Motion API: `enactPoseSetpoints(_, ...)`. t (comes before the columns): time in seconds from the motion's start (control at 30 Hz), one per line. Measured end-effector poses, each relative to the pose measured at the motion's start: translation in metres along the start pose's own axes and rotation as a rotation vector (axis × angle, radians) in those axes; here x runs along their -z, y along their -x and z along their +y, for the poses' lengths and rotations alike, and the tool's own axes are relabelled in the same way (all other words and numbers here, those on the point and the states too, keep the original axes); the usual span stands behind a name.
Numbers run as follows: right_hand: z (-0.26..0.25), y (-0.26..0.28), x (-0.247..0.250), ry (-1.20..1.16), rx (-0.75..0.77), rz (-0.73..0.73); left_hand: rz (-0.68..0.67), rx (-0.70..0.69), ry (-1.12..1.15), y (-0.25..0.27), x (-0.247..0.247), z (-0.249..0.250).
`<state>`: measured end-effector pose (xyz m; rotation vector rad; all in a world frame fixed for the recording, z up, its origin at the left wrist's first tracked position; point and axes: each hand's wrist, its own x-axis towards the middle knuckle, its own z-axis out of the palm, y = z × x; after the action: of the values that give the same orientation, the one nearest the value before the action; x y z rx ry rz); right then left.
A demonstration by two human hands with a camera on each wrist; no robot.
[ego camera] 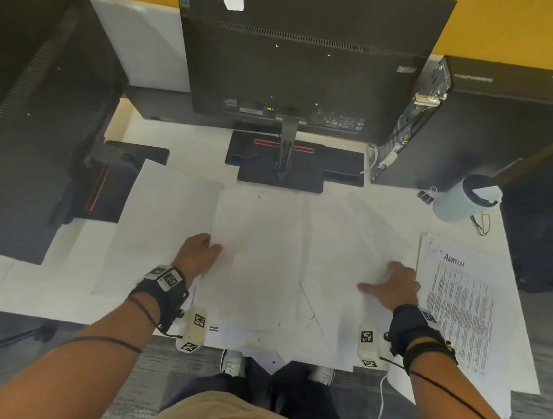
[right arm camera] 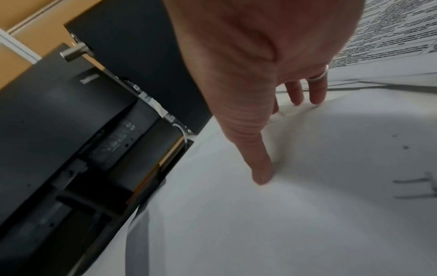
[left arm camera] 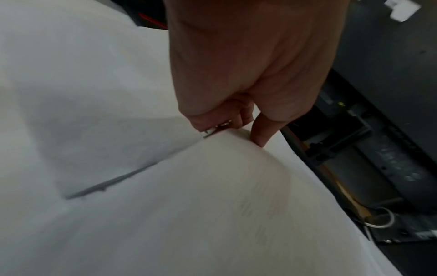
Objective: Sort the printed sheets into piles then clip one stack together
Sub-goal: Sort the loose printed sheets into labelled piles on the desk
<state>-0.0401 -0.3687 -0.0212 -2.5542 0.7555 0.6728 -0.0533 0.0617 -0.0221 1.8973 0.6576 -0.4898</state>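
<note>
Several loose white sheets (ego camera: 257, 262) lie overlapped across the desk's middle, blank or faint on the sides that show. My left hand (ego camera: 199, 252) pinches the left edge of the centre sheet (left arm camera: 224, 186); in the left wrist view my left hand (left arm camera: 236, 132) has its fingers curled under that edge and the thumb on top. My right hand (ego camera: 394, 284) lies flat on the right-hand sheets (ego camera: 343, 248), fingers spread. In the right wrist view my right hand (right arm camera: 283, 138) presses its thumb onto the paper (right arm camera: 272, 214). A printed pile headed "Admin" (ego camera: 461, 299) sits at the right. A black binder clip (ego camera: 426, 193) lies far right.
A monitor (ego camera: 302, 57) on its stand (ego camera: 284, 162) faces away behind the sheets. A second monitor (ego camera: 36, 96) stands at the left, a computer tower (ego camera: 501, 131) at the right. A pale bottle (ego camera: 462, 199) lies beside the clip. Some sheets overhang the desk's front edge (ego camera: 49, 316).
</note>
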Motion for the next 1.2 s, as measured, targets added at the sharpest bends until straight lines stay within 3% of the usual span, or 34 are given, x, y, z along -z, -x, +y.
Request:
enactPoseSetpoints(0.17,0.005,0.003,-0.006,0.001,-0.015,0.021,-0.038,0.007,-0.006,0.006,-0.013,-0.008)
enactPoseSetpoints(0.37,0.005,0.019,-0.002,0.065,-0.005,0.156,-0.100,0.090,0.090,0.012,-0.040,0.003)
enactPoseSetpoints(0.53,0.011,0.021,0.004,-0.196,0.050,0.078,-0.219,0.251,0.278,0.021,-0.056,0.024)
enactPoseSetpoints(0.63,0.013,0.030,0.009,-0.443,0.004,-0.036,-0.267,0.277,0.329,0.023,-0.063,0.029)
enactPoseSetpoints(0.9,0.003,0.063,-0.002,-0.629,0.026,-0.265,-0.184,0.066,-0.135,0.039,-0.092,0.041)
enactPoseSetpoints(1.0,-0.010,0.082,-0.004,-0.699,0.241,-0.246,-0.167,0.019,-0.261,0.046,-0.109,0.043)
enactPoseSetpoints(1.1,-0.026,0.095,-0.006,-0.723,0.411,-0.170,0.014,-0.138,-0.486,0.057,-0.120,0.054)
enactPoseSetpoints(1.13,-0.034,0.100,-0.005,-0.707,0.452,-0.139,0.017,-0.188,-0.458,0.061,-0.122,0.062)
enactPoseSetpoints(1.2,-0.052,0.113,-0.002,-0.626,0.560,-0.055,-0.125,-0.222,-0.232,0.070,-0.125,0.082)
